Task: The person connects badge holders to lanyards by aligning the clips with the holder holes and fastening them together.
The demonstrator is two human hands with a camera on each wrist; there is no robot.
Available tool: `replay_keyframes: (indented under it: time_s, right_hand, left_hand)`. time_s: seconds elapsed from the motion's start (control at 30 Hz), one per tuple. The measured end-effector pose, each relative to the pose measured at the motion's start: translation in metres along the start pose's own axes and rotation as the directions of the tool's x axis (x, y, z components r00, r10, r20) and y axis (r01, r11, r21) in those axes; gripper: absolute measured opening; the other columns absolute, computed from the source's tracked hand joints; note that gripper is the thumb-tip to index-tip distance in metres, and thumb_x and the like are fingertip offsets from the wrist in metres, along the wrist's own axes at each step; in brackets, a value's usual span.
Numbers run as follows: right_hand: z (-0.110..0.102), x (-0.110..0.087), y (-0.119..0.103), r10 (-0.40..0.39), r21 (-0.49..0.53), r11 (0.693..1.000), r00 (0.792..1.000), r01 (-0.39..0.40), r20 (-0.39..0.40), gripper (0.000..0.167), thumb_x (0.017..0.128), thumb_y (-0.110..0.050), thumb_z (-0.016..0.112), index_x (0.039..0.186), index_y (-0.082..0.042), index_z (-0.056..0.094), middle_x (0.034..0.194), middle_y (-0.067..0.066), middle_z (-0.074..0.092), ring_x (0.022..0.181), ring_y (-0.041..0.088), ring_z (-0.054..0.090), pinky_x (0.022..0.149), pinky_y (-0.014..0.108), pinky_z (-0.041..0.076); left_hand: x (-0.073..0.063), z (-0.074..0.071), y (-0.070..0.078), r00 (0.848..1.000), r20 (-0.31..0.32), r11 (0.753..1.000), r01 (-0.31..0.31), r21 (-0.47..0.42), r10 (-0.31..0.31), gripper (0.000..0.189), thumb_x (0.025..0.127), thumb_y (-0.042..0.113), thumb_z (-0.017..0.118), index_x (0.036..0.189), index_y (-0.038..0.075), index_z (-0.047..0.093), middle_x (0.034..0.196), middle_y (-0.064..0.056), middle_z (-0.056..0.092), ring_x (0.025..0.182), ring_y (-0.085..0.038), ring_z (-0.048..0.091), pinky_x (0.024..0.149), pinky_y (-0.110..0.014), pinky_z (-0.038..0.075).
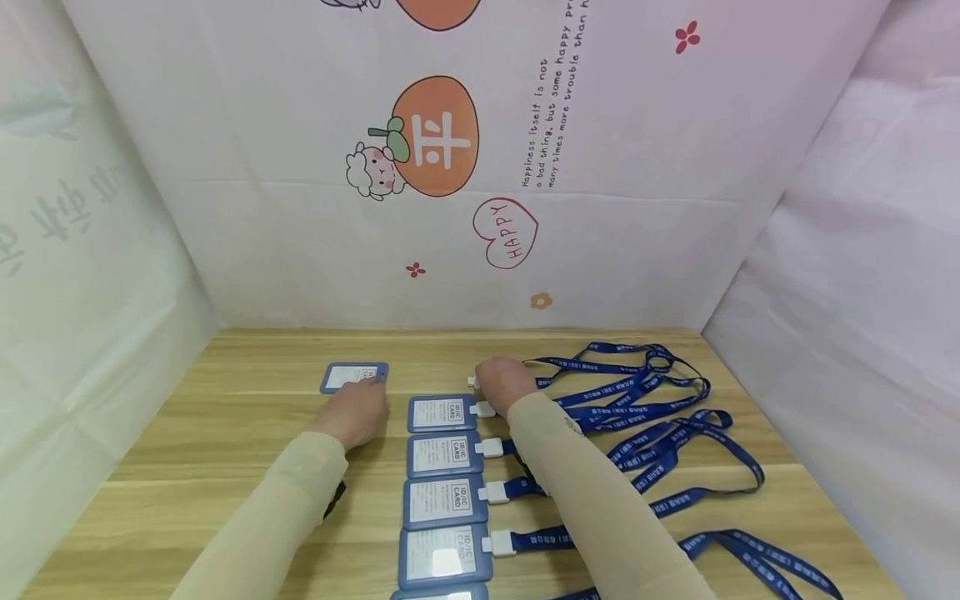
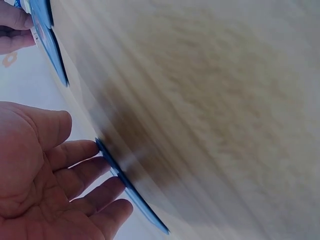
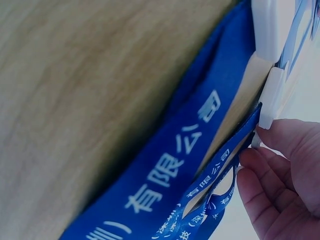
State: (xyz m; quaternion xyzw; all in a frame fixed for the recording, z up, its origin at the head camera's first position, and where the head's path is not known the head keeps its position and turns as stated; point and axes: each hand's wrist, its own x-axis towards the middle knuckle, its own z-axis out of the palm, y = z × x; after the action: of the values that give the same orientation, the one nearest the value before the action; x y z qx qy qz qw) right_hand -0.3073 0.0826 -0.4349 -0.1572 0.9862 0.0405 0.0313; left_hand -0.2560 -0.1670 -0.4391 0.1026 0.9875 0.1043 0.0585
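A loose blue badge holder with a white card lies at the back left of the table. My left hand touches it; in the left wrist view the left fingers are extended against the holder, the thumb apart from it. With thumb and fingers my right hand pinches the white clip of a blue lanyard; in the right wrist view that hand hides most of the clip. Just in front lies a badge holder joined to its own white clip.
Several more badge holders with clips line up toward me in a column. Their blue lanyards spread loosely over the table's right side. A printed white cloth stands behind the wooden table, with white cloth at both sides.
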Motion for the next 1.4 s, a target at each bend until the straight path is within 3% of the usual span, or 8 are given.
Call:
replay_keyframes:
  time_s: [0.33, 0.6, 0.93, 1.4]
  right_hand:
    - [-0.001, -0.001, -0.001, 0.006, -0.033, 0.999, 1.000, -0.006, 0.000, 0.018, 0.101, -0.007, 0.067, 0.114, -0.013, 0.077, 0.106, 0.006, 0.076, 0.097, 0.018, 0.072, 0.087, 0.034, 0.063]
    - [0.001, -0.001, -0.002, 0.006, -0.028, 1.000, 1.000, -0.006, 0.008, 0.017, 0.101, -0.007, 0.067, 0.113, -0.014, 0.077, 0.105, 0.005, 0.076, 0.097, 0.017, 0.072, 0.088, 0.033, 0.062]
    - [-0.001, -0.001, -0.002, 0.009, -0.042, 0.999, 1.000, -0.009, 0.004, 0.017, 0.102, -0.008, 0.066, 0.113, -0.014, 0.078, 0.104, 0.004, 0.077, 0.095, 0.016, 0.072, 0.088, 0.033, 0.062]
    - [0.000, -0.001, -0.003, 0.012, -0.036, 0.999, 1.000, -0.012, -0.004, 0.018, 0.100, -0.006, 0.069, 0.113, -0.014, 0.078, 0.105, 0.005, 0.077, 0.094, 0.017, 0.072, 0.086, 0.033, 0.063]
  left_hand:
    - [0.006, 0.001, 0.012, 1.000, 0.015, 1.000, -0.008, 0.002, 0.008, 0.031, 0.106, 0.007, 0.047, 0.128, -0.003, 0.066, 0.141, -0.022, 0.063, 0.127, -0.045, 0.061, 0.111, -0.058, 0.049]
    - [0.010, 0.003, 0.025, 0.999, 0.027, 1.000, -0.017, -0.023, 0.018, 0.036, 0.106, 0.006, 0.046, 0.136, -0.002, 0.063, 0.141, -0.021, 0.064, 0.129, -0.042, 0.060, 0.114, -0.056, 0.047]
    - [0.015, 0.004, 0.037, 0.999, 0.022, 0.999, -0.036, -0.014, 0.037, 0.039, 0.104, 0.008, 0.058, 0.141, 0.000, 0.061, 0.145, -0.020, 0.062, 0.136, -0.042, 0.056, 0.117, -0.055, 0.044]
    - [0.020, 0.009, 0.045, 0.998, 0.017, 0.998, -0.051, -0.043, 0.052, 0.038, 0.106, 0.007, 0.051, 0.143, 0.004, 0.061, 0.146, -0.017, 0.062, 0.139, -0.039, 0.055, 0.119, -0.053, 0.043]
